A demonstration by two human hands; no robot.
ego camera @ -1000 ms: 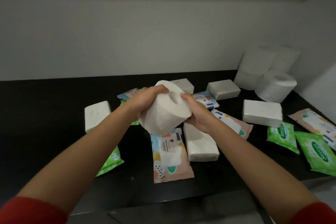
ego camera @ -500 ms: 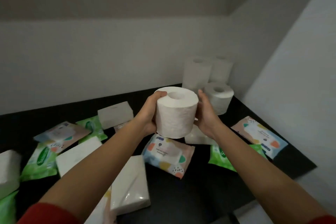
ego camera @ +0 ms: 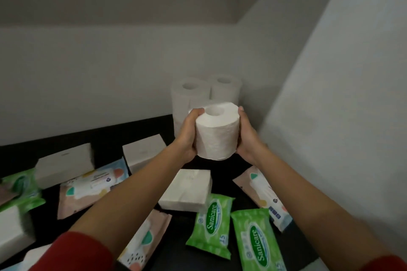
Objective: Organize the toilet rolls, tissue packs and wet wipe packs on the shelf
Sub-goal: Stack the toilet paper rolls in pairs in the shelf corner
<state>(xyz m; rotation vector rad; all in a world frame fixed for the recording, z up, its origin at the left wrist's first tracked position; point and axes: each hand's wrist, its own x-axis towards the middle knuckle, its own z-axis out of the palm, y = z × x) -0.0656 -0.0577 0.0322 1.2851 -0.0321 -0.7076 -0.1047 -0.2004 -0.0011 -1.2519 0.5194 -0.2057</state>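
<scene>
I hold a white toilet roll (ego camera: pixel 217 132) upright between both hands, above the black shelf (ego camera: pixel 110 136). My left hand (ego camera: pixel 188 136) presses its left side and my right hand (ego camera: pixel 247 136) its right side. Right behind it, in the back right corner, stand stacked toilet rolls (ego camera: pixel 191 94) with another roll (ego camera: pixel 224 88) beside them. White tissue packs (ego camera: pixel 187 189) (ego camera: pixel 143 153) (ego camera: pixel 63 165) and wet wipe packs, green (ego camera: pixel 212 220) (ego camera: pixel 256 240) and pastel (ego camera: pixel 92 187) (ego camera: pixel 264 193), lie scattered on the shelf below my arms.
The grey back wall (ego camera: pixel 99 72) and right side wall (ego camera: pixel 341 116) enclose the corner. More packs lie at the left edge: a green one (ego camera: pixel 19 189) and a white one (ego camera: pixel 13 229). A pastel pack (ego camera: pixel 143 237) lies under my left forearm.
I lifted the roll from the middle of the shelf, turned it upright and carried it right toward the corner stack. My view swung right with it.
</scene>
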